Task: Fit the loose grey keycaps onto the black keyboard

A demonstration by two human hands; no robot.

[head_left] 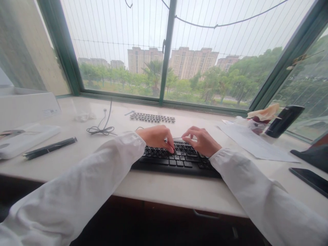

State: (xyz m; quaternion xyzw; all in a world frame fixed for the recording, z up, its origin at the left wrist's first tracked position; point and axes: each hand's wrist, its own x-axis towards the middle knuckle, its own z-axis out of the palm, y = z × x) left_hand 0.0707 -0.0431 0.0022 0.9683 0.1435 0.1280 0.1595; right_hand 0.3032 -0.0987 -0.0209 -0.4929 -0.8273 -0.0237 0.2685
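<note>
**Keyboard Work at the Window Desk**

The black keyboard (176, 159) lies flat near the front edge of the desk (164, 191), centred before the person. Both hands rest on its upper key rows. The left hand (156, 136) is curled, fingertips pressed down among the keys. The right hand (202, 140) is likewise curled, thumb and forefinger drawn together just above the keys. Whether either hand grasps a keycap cannot be told.

Judged step: work on individual keys in the top rows, since a strip of loose keycaps (152, 118) lies well behind the keyboard. The next move likely calls for fine fingertip placement on one key.

Left of the keyboard lie a coiled cable (100, 130) and a dark pen (50, 148). A paper sheet (253, 142) lies to the right, a phone (310, 179) beyond it.

The keys under both hands are hidden. The keyboard's far edge is covered. Items at the right edge are cut off.
</note>
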